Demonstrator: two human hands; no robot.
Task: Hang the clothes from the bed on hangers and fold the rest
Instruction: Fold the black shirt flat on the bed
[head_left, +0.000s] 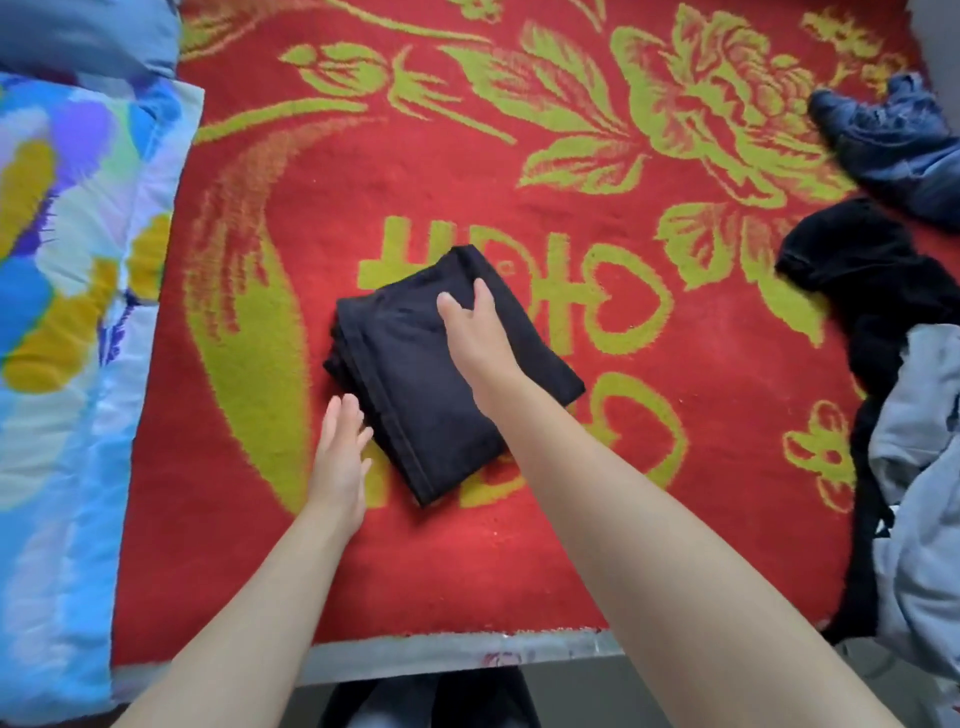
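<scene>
A black garment (415, 395), folded into a compact rectangle, lies in the middle of the bed on a red blanket with yellow-green flowers (519, 545). My right hand (475, 332) lies flat on top of the folded garment, fingers straight and pointing away from me. My left hand (340, 457) is open beside the garment's near-left edge, its fingertips touching that edge. At the right side of the bed lies a loose pile: a black piece (862, 280), a light grey piece (914, 493) and blue jeans (893, 140) farther back.
A folded quilt with blue, yellow and purple patches (67, 312) runs along the left side, with a blue pillow (88, 31) at the far left corner. The bed's grey near edge (441, 654) is just in front of me.
</scene>
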